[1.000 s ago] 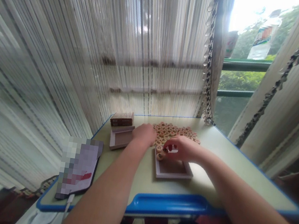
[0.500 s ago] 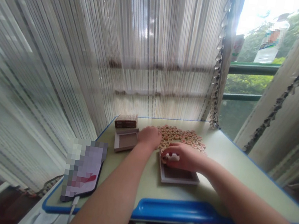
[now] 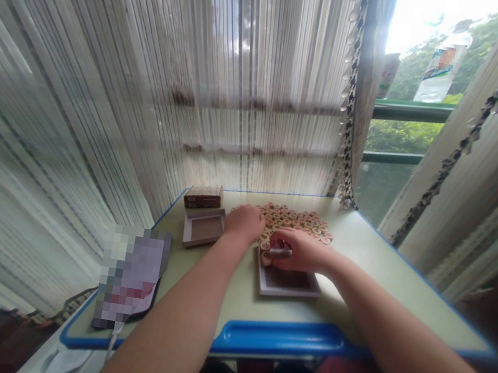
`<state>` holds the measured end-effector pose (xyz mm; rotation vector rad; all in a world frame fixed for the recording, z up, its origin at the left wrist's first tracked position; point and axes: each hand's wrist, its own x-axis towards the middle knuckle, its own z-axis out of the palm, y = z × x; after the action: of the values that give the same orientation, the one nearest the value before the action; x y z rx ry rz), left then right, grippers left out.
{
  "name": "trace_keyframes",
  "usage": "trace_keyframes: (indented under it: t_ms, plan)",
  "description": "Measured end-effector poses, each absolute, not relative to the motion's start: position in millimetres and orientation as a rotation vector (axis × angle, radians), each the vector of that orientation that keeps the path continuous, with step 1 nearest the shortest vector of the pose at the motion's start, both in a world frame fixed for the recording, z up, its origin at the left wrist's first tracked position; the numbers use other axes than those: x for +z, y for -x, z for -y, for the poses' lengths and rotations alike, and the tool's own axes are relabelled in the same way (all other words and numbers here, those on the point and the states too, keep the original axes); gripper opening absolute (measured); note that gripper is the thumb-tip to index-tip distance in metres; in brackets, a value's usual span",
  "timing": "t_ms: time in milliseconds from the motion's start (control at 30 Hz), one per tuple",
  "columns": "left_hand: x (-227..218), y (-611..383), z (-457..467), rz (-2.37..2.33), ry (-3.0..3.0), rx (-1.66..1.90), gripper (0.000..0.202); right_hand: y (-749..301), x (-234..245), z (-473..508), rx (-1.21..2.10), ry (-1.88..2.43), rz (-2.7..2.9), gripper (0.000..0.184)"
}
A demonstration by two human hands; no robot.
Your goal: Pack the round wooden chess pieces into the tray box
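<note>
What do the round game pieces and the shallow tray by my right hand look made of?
The round game pieces look like wood: warm tan colour, smooth rounded edges. The shallow tray looks like matte card, thin pale rim, dark base, but that's uncertain.

Round wooden Chinese chess pieces (image 3: 293,220) lie flat in a crowded single heap, their pale faces carrying marks too small to read. The heap runs down to the far edge of a shallow rectangular tray (image 3: 286,284) with a pale rim and dark brown floor, where a few pieces sit at its far left corner. A smaller open box tray (image 3: 203,228) stands apart to the left, just before a closed brown box (image 3: 202,197)
</note>
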<state>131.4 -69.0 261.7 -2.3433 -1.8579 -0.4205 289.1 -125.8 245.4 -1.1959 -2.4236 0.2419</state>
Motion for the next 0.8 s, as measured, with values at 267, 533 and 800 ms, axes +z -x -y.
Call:
trace_keyframes:
  t_ms: [267,533,800]
  plan:
    - [264.4,-131.8,71.8,1.887,2.342,-0.415,0.039,-287.6,237.8,122.5,0.102,1.246,2.455,0.011]
    - [265.2,-132.8,72.5,1.905,2.324,-0.456,0.037,-287.5,235.8,122.2,0.111,1.230,2.474,0.005]
    - [251.3,-129.8,61.1,1.636,2.579,-0.594,0.028,-296.3,238.9,114.2,0.027,1.391,2.403,0.004]
